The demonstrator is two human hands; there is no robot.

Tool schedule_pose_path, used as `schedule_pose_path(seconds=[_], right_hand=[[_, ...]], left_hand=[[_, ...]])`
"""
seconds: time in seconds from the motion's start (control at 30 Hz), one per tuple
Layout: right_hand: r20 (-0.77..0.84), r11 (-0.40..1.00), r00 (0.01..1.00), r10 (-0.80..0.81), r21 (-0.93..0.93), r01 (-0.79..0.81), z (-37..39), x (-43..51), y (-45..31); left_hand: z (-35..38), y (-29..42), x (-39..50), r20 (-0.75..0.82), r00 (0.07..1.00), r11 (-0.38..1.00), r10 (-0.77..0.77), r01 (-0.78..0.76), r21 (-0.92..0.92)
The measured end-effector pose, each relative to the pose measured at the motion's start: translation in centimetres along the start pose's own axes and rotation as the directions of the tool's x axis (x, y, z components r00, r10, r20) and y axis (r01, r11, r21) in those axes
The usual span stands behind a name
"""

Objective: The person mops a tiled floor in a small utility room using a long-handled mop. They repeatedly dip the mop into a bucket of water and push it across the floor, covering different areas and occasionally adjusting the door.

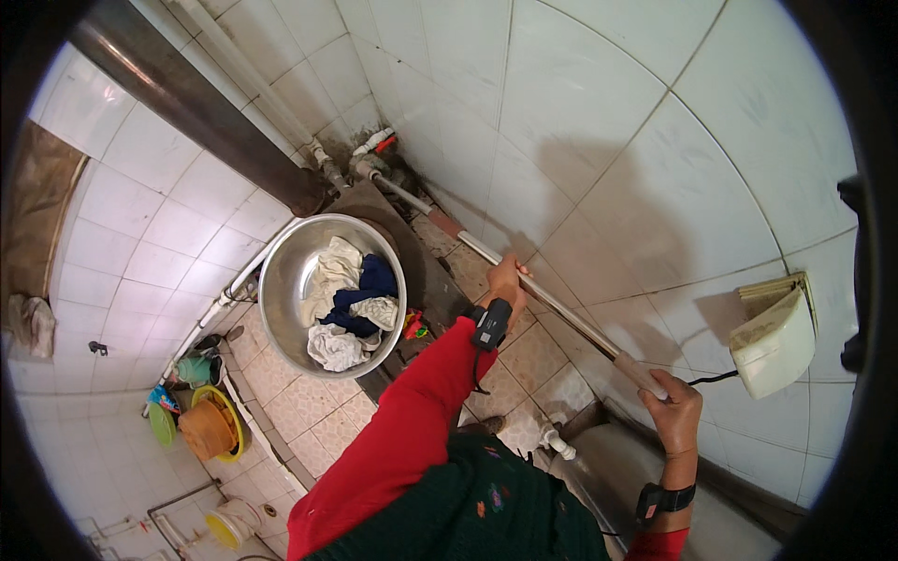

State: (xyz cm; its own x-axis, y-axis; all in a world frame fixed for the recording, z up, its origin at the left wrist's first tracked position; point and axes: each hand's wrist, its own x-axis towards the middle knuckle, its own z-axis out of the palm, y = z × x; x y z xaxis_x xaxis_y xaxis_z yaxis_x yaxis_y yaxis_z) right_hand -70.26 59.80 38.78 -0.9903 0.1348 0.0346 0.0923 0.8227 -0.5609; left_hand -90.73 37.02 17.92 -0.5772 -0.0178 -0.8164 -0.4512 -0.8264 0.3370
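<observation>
A long metal pole (565, 311) with a light grip at its near end slants from the far corner towards me. My left hand (506, 286) is wrapped around its middle, above the tiled floor. Around the pole's end grip (640, 375) my right hand (675, 410) is closed. The pole's far end reaches a cluster of pipe fittings in the corner, and what is attached there cannot be made out. Left of the pole stands a large metal basin (270, 319) holding crumpled white, cream and dark blue cloth (337, 294).
A dark slab (435, 280) lies under the basin's right side. A thick brown pipe (203, 112) slopes into the corner by a red-handled valve (385, 144). A white wall box (775, 343) juts out at right. Plastic basins (208, 429) and a bucket (235, 522) stand at left.
</observation>
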Motion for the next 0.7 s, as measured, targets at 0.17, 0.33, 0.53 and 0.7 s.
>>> schedule_pose_path(seconds=[0.17,0.33,0.53,0.7], right_hand=[[0.029,1.0,0.999,-0.023,-0.01,0.023,1.1,3.2,-1.3],[0.05,0.962,0.976,-0.213,-0.161,0.218,3.4,5.6,-4.1],[0.073,0.865,0.92,-0.384,-0.319,0.387,7.1,9.3,-6.7],[0.124,0.872,0.919,-0.374,-0.291,0.394,6.8,8.9,-6.9]], left_hand=[[-0.6,2.9,1.0,0.014,1.0,0.996,-0.022,0.023,-0.09],[-0.8,6.0,3.1,0.017,1.0,0.985,0.009,-0.006,-0.17],[-1.8,9.5,7.8,-0.042,0.979,0.98,0.2,-0.2,0.01],[-1.9,9.0,9.7,-0.141,0.958,0.966,0.249,-0.256,-0.037]])
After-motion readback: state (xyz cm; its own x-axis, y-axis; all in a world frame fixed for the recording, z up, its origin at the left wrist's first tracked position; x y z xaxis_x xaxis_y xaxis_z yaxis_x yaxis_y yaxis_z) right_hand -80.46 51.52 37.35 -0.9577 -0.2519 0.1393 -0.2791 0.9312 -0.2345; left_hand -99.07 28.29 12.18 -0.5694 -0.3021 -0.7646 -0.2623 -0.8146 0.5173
